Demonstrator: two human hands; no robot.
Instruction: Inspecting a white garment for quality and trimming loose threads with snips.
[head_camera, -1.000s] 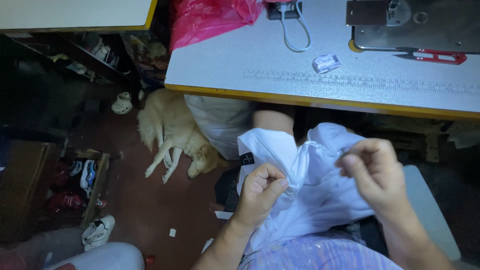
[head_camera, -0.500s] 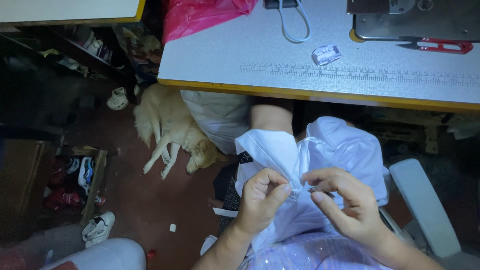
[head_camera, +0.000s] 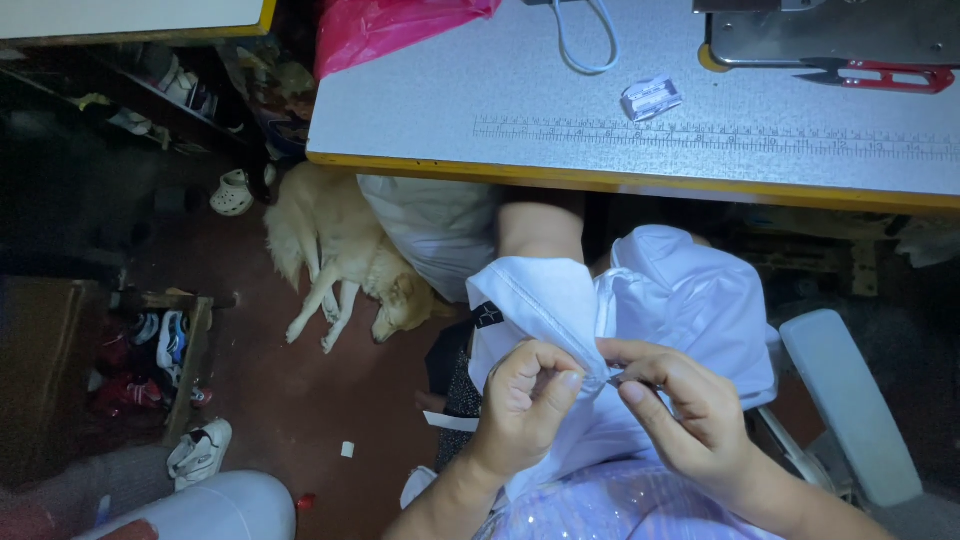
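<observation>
Right hand (head_camera: 690, 410) has closed in on left hand (head_camera: 525, 395); both pinch the white garment (head_camera: 680, 300) fold at lower centre. Loose fabric could slip.

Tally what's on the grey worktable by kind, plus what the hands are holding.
Pink plastic bag: 1
Grey loop handle: 1
Small foil wrapper: 1
Red-handled snips: 1
Metal machine plate: 1
White garment, pinched by left hand and right hand: 1
Total: 6
</observation>
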